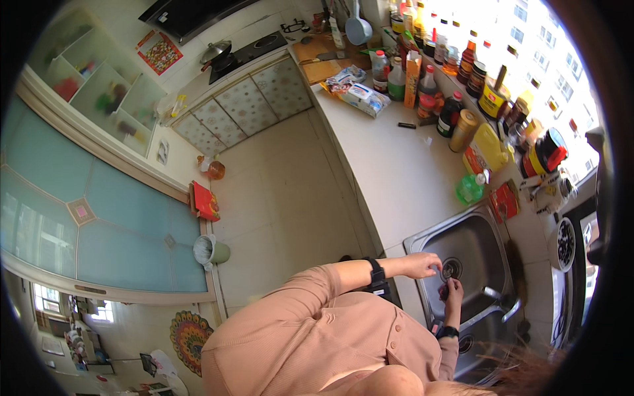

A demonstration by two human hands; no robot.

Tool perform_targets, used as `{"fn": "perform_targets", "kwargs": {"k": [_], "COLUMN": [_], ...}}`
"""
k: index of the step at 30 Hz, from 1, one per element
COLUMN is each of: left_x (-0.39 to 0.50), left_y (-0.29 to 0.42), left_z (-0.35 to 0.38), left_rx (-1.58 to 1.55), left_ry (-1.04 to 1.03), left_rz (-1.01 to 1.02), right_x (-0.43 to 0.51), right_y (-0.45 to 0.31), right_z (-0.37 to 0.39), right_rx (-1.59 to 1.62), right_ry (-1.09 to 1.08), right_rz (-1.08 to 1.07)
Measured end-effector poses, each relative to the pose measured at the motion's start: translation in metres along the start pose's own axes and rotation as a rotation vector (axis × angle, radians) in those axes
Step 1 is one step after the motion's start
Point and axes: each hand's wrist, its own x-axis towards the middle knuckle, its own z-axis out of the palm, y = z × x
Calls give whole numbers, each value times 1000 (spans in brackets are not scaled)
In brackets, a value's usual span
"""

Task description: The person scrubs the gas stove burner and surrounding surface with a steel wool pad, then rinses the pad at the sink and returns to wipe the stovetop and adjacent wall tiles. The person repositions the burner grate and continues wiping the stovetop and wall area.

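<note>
My left hand (pixel 422 265) hangs over the near rim of a stainless steel sink (pixel 475 242), its fingers bent towards the drain strainer (pixel 451 269). Whether anything small is between its fingertips is too small to tell. Just below it in the picture, my right hand (pixel 454 291) holds a small dark purplish object (pixel 443 292), partly covered by the fingers. Both hands are close together but apart. A chrome faucet (pixel 500 302) stands at the sink's far side, by the divider to a second basin (pixel 475 366). Black bands circle both wrists.
Along the white countertop (pixel 386 168) stand several sauce bottles, a yellow jug (pixel 485 148) and a green soap pump bottle (pixel 469 188). A wipes pack (pixel 364 96) lies farther along. A cooktop (pixel 247 54) with a wok is at the back. A trash bin (pixel 215 251) stands on the floor.
</note>
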Motion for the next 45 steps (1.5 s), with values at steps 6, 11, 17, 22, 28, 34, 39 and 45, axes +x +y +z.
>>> {"fn": "perform_targets", "kwargs": {"k": [6, 11, 17, 22, 28, 34, 39, 45], "left_x": [-109, -270, -489, -588, -609, -646, -700, -702], "left_y": [-63, -165, -232, -249, -278, -338, -372, -402], "left_z": [-103, -196, -294, -371, -434, -481, -486, -515], "left_rx": [-72, -89, 54, 39, 8, -44, 154, 285], "left_ry": [233, 622, 819, 989, 1110, 1226, 1182, 709], "left_rz": [-97, -290, -760, -1084, -1023, -1129, -1386, -1605], "right_x": [12, 3, -16, 16, 110, 224, 318, 405], "right_y": [38, 25, -68, -136, -200, -253, -328, -413], "right_z": [-21, -22, 101, 264, 452, 609, 745, 900], "right_rx": [-530, -451, 593, 690, 637, 594, 592, 409], "right_ry": [341, 607, 454, 5, -331, -635, -618, -796], "right_rz": [-249, -123, -29, -21, 72, -20, 187, 149]}}
